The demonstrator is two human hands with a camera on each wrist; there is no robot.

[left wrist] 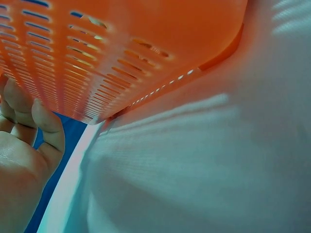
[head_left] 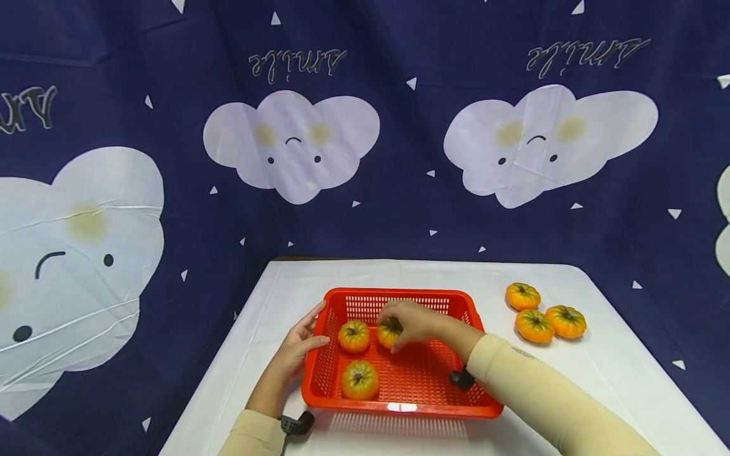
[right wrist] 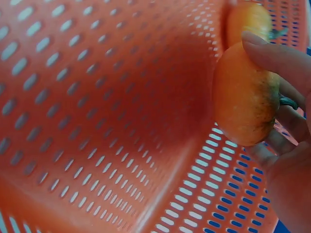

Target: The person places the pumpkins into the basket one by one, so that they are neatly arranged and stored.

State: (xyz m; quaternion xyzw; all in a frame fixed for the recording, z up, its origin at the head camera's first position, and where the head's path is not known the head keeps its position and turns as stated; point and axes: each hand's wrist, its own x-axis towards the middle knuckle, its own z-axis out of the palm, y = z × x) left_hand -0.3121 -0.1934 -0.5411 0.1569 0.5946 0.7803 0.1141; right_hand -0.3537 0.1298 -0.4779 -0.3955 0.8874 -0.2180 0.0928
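Observation:
A red slotted plastic basket (head_left: pixel 403 408) stands on the white table. My right hand (head_left: pixel 413 322) reaches into it and grips a small orange pumpkin (head_left: pixel 388 335) from above. In the right wrist view, thumb and fingers hold this pumpkin (right wrist: pixel 243 97) around its sides, with its green stem towards the palm. Two more small pumpkins sit in the basket: one on the left (head_left: pixel 354 337), one at the front left (head_left: pixel 360 380). My left hand (head_left: pixel 296 345) rests against the basket's left side, its fingers (left wrist: pixel 47 119) fairly straight by the slotted wall (left wrist: pixel 73 58).
Three small pumpkins (head_left: pixel 534 325) lie close together on the white tabletop (head_left: pixel 456 275), right of the basket. A dark blue curtain (head_left: pixel 405 221) printed with clouds hangs behind and beside the table. A black wrist device (head_left: pixel 298 423) is on the left wrist.

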